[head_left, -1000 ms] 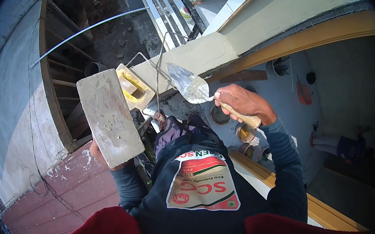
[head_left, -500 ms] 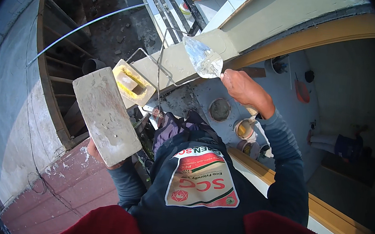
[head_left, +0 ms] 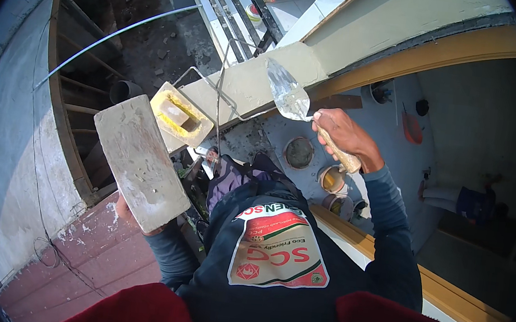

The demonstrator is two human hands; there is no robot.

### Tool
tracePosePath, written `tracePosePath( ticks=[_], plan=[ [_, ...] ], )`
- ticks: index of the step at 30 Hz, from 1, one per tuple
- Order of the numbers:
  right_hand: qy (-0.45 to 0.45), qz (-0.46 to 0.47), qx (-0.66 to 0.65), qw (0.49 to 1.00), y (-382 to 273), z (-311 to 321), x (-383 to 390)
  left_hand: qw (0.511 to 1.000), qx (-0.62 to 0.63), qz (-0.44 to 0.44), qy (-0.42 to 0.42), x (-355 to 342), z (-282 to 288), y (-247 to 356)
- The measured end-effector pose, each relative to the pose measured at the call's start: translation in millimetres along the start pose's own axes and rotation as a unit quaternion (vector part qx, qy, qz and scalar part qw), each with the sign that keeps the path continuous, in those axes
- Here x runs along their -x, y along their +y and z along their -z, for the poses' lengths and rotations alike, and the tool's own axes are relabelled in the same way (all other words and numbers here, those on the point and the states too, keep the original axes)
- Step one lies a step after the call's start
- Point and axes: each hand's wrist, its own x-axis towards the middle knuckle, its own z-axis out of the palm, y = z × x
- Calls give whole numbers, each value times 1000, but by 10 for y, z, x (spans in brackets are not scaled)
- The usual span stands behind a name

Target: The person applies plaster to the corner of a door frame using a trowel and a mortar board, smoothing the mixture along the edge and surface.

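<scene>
My right hand (head_left: pixel 344 132) is closed round the wooden handle of a pointing trowel (head_left: pixel 288 94). Its mortar-smeared metal blade hangs over the edge of a grey plastered ledge (head_left: pixel 251 84), tip pointing away from me. In my left hand (head_left: pixel 124 209) is a flat rectangular board (head_left: pixel 142 164), a plasterer's hawk by its look, with a thin skin of wet mortar on top. The board hides most of those fingers. Just beyond its far right corner, a plastering float (head_left: pixel 177 115) with yellow around its grip lies handle up on the ledge.
Bent metal rods (head_left: pixel 220 90) cross the ledge. A mortar bucket (head_left: pixel 299 153) and a pale bucket (head_left: pixel 332 179) stand below on the right, inside an orange-brown frame (head_left: pixel 423 56). A light blue pipe (head_left: pixel 116 37) arcs at left. Another person (head_left: pixel 476 203) is at far right.
The trowel has come back toward me and right, and my right hand has turned so that the wooden handle shows. The board has shifted slightly left.
</scene>
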Motion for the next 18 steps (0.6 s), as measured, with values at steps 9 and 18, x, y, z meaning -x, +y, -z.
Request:
tracePosePath(
  ticks=[9, 18],
  plan=[
    [-21, 90, 67, 993, -76, -141, 390, 995, -100, 25, 17, -25, -400, 140],
    [92, 121, 184, 971, -271, 27, -315, 958, -281, -53, -10, -37, -634, 195]
  ],
)
